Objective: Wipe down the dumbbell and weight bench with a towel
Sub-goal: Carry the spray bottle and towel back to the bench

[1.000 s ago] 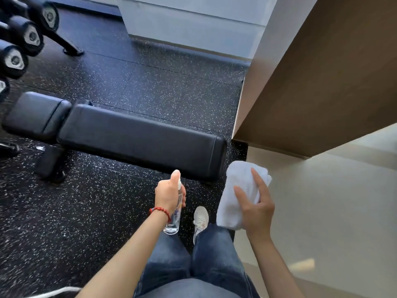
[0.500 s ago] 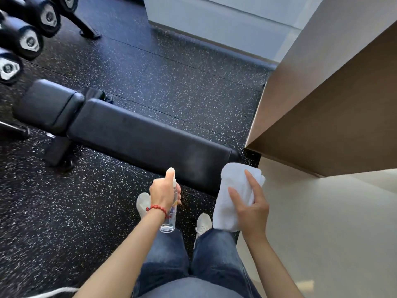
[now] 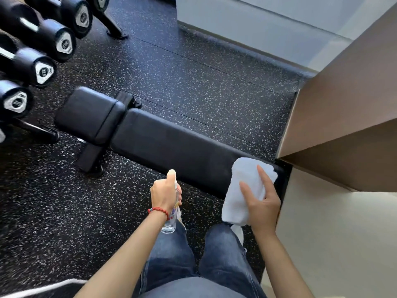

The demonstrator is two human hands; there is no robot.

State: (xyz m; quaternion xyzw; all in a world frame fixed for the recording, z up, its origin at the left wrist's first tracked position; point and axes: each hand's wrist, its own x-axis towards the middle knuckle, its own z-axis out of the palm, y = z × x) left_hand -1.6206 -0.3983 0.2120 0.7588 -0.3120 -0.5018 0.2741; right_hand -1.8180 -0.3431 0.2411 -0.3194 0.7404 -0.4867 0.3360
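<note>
A black padded weight bench (image 3: 163, 145) lies flat across the floor in front of me, its long pad running from the middle left to the right. My right hand (image 3: 261, 203) holds a folded white towel (image 3: 242, 190) over the bench's right end. My left hand (image 3: 165, 194) grips a clear spray bottle (image 3: 171, 220), thumb up on top, just short of the bench's near edge. Black dumbbells (image 3: 43, 69) with silver end caps rest on a rack at the upper left.
Speckled black rubber flooring (image 3: 193, 78) surrounds the bench. A brown wooden wall corner (image 3: 343, 117) stands close to the bench's right end, with pale floor (image 3: 335, 237) beyond it. A white wall base (image 3: 257, 24) runs along the back. My jeans (image 3: 193, 265) fill the bottom.
I have stepped closer, so the bench and dumbbell rack now sit lower and nearer. The towel has come over the bench's right end. The spray bottle stays held in front of the bench.
</note>
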